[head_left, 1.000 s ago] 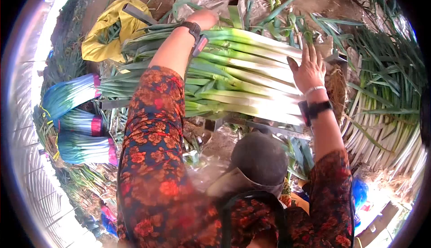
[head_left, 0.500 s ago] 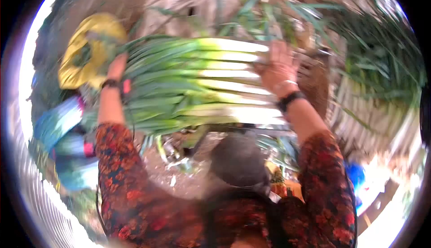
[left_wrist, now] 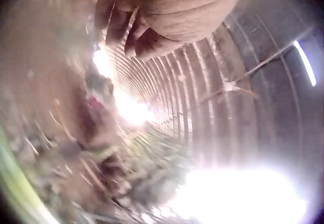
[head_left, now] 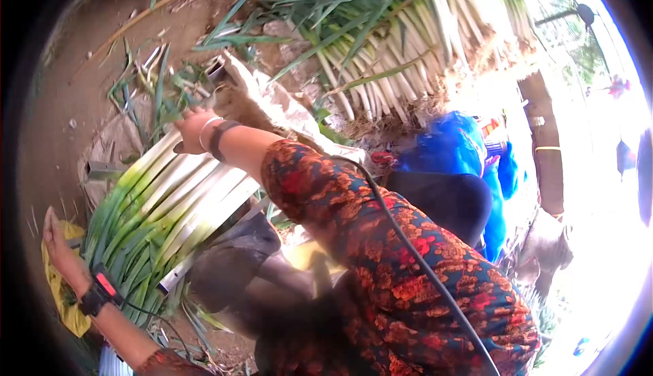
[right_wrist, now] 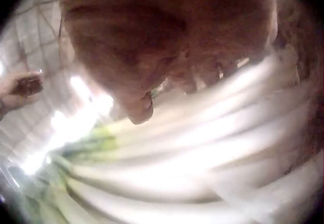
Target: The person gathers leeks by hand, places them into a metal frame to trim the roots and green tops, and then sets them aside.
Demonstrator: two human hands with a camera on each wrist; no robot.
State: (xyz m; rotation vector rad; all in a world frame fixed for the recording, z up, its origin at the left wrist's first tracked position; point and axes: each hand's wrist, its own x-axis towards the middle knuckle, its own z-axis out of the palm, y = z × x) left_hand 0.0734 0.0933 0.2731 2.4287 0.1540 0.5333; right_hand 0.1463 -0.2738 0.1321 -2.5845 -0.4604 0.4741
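A row of leeks lies side by side, white stalks toward the upper right and green leaves toward the lower left. Over the white ends is my right hand, its fingers extended. In the right wrist view the fingers of that hand are right at the white stalks. My left hand is raised beside the leafy ends, holding nothing. Its fingers are loosely bent in the left wrist view, where the palm fills the top.
A large heap of leeks with roots lies at the upper right. Behind my left hand sits a yellow bag. Blue plastic is on the right, and leaf scraps litter the soil. A metal bar end sticks out beside the leeks.
The head view has swung right, bringing the leek heap nearer the middle. My left hand has gone from the middle of the leeks past their leafy ends; my right hand stays by the white ends.
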